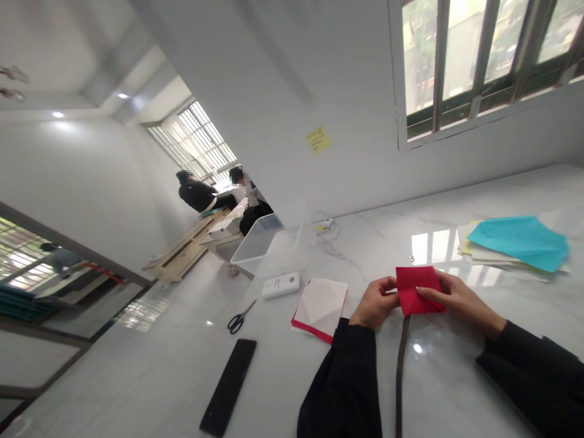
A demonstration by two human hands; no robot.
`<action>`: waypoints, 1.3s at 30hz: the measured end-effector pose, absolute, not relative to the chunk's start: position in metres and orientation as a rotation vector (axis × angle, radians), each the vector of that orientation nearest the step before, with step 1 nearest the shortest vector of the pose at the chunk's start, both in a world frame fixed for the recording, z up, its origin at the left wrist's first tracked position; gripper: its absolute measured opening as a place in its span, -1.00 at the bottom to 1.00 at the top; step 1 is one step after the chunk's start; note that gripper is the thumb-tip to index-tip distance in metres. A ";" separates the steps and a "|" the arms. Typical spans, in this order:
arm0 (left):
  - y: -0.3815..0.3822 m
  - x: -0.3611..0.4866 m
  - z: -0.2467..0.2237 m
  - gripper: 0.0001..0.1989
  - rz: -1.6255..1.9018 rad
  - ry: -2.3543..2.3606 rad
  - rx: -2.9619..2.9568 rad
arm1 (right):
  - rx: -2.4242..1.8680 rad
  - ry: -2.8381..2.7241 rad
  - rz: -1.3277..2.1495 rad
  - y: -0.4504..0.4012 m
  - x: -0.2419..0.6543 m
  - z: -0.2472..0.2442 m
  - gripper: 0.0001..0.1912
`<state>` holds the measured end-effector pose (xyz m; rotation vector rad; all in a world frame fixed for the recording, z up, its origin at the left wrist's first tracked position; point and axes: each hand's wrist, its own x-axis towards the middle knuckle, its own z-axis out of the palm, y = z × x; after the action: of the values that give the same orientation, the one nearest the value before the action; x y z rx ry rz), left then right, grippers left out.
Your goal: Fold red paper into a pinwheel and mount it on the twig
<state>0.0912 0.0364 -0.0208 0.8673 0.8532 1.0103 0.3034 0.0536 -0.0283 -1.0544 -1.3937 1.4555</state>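
Note:
Both of my hands hold a folded square of red paper (420, 291) above the white marble table (191, 304). My left hand (375, 301) pinches its left edge, and my right hand (456, 298) presses fingers on its right side. A dark narrow strap (401, 377) runs down from beneath the paper. Left of my left hand lies a folded white sheet with a red edge (320, 309). A stack of papers topped by a blue sheet (520, 243) lies to the right, beyond my right hand.
Black-handled scissors (240, 317), a black slab-like device (228, 386) and a white power bank (280, 285) lie on the table. Behind them stands a clear plastic box (267, 240). Several people (197, 193) sit or stand across the room. The camera view is tilted.

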 end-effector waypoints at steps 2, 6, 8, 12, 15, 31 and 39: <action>0.036 0.091 -0.019 -0.44 1.001 0.857 0.882 | -1.057 -1.348 1.448 0.055 0.304 -0.028 -0.38; 0.034 0.090 -0.015 -0.45 0.939 0.856 0.902 | -1.063 -1.126 1.495 0.059 0.307 -0.030 -0.46; 0.034 0.090 -0.013 -0.45 0.910 0.858 0.919 | -1.041 -0.954 1.557 0.061 0.309 -0.031 -0.50; 0.034 0.089 -0.009 -0.41 0.881 0.860 0.949 | -0.980 -0.741 1.626 0.063 0.310 -0.032 -0.54; 0.034 0.090 -0.009 -0.39 0.868 0.858 0.953 | -0.964 -0.720 1.648 0.063 0.310 -0.030 -0.56; 0.022 0.086 0.001 -0.37 0.554 0.780 1.180 | -0.898 -0.704 1.693 0.065 0.312 -0.019 -0.73; 0.005 0.099 -0.013 -0.28 0.792 0.920 1.097 | -0.747 -0.854 1.714 0.069 0.312 -0.023 -0.62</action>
<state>0.0986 0.0050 -0.0129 1.0974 0.9205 0.7923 0.3123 0.0689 -0.0226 -0.7471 -0.8536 1.7139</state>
